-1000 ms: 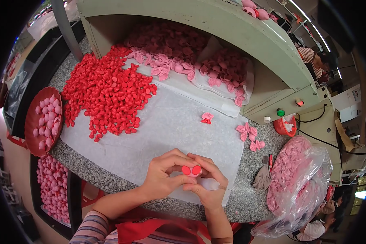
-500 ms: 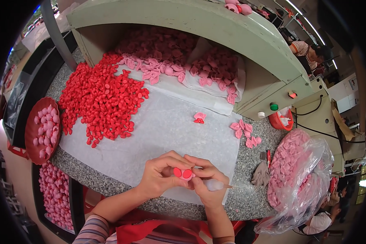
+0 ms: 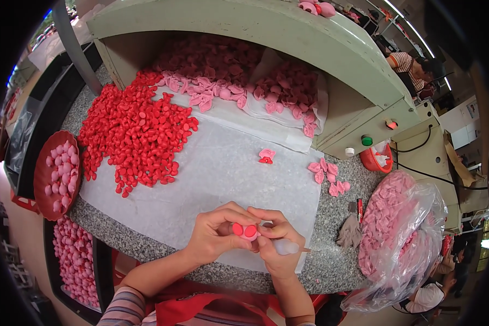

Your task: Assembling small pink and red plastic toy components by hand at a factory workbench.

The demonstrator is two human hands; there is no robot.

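Pinching a pink-and-red piece (image 3: 249, 232) in my left hand (image 3: 211, 234), I clasp a whitish bottle (image 3: 286, 248) in my right hand (image 3: 288, 233).

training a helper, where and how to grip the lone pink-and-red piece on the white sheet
Probably pinch the pink-and-red piece by its left and right edges, coming from the near side: both lie clear, red part nearest.

Left hand (image 3: 212, 234) grips red-and-pink piece (image 3: 249, 232); right hand (image 3: 280, 264) beside, holds whitish bottle (image 3: 286, 248). Red pieces (image 3: 138, 130) heaped far left, clear bag (image 3: 372, 294) of pink pieces (image 3: 384, 217) right.
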